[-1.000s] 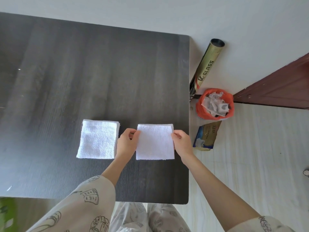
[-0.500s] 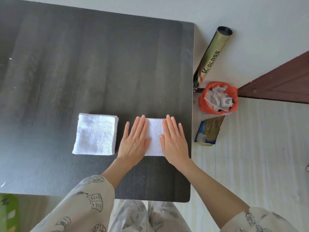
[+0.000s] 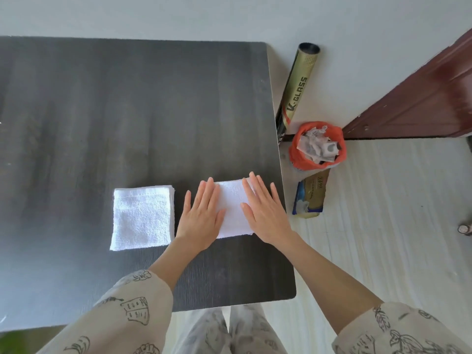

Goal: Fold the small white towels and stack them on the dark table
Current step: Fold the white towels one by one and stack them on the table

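Two small white towels lie folded on the dark table point(image 3: 127, 111). The left towel point(image 3: 142, 217) is a neat square with nothing touching it. The right towel point(image 3: 233, 210) lies near the table's right edge, partly covered by both hands. My left hand point(image 3: 201, 215) rests flat on its left side, fingers straight and slightly spread. My right hand point(image 3: 264, 210) presses flat on its right side, palm down. Neither hand grips the cloth. A narrow gap of dark table separates the two towels.
The table's right edge point(image 3: 278, 159) runs just beside my right hand. On the floor past it stand a gold tube point(image 3: 297, 90), an orange-lined bin of paper waste point(image 3: 318, 146) and a tissue pack point(image 3: 309, 198). A dark red door point(image 3: 421, 98) is at the right.
A second ago both hands pinched the right towel's side edges. They then laid flat on top of it and stay pressed there. The view has shifted, so the table sits lower in the frame.
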Action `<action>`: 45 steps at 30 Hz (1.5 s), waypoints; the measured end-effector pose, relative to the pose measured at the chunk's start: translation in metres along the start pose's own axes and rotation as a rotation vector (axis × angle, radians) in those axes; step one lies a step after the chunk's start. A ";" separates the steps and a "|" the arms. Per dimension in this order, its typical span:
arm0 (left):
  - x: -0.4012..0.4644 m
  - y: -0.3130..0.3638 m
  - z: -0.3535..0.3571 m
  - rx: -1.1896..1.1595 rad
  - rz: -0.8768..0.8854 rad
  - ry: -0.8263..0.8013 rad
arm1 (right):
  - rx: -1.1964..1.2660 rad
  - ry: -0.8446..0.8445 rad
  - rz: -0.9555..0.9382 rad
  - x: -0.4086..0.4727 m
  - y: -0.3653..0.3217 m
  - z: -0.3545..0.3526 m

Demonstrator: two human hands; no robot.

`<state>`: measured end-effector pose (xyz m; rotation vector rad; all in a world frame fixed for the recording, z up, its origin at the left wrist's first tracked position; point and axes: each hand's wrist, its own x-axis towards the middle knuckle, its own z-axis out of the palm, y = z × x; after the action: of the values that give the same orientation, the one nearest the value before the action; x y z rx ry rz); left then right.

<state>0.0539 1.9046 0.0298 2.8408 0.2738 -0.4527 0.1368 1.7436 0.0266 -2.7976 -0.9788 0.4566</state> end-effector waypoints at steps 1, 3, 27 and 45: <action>-0.003 0.002 -0.007 -0.056 0.025 0.005 | 0.059 0.029 0.053 -0.009 -0.001 -0.007; -0.010 0.013 -0.022 -0.166 0.059 0.035 | 0.171 0.106 0.197 -0.034 0.000 -0.022; -0.201 0.582 0.022 -0.324 1.135 -0.272 | 0.499 0.899 1.149 -0.635 0.229 -0.097; -0.235 1.017 0.151 -0.419 1.284 -0.505 | 0.538 1.027 1.417 -0.902 0.541 -0.109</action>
<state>0.0179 0.8619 0.1871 1.8464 -1.2725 -0.6346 -0.1806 0.7528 0.2173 -2.1580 1.1603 -0.5319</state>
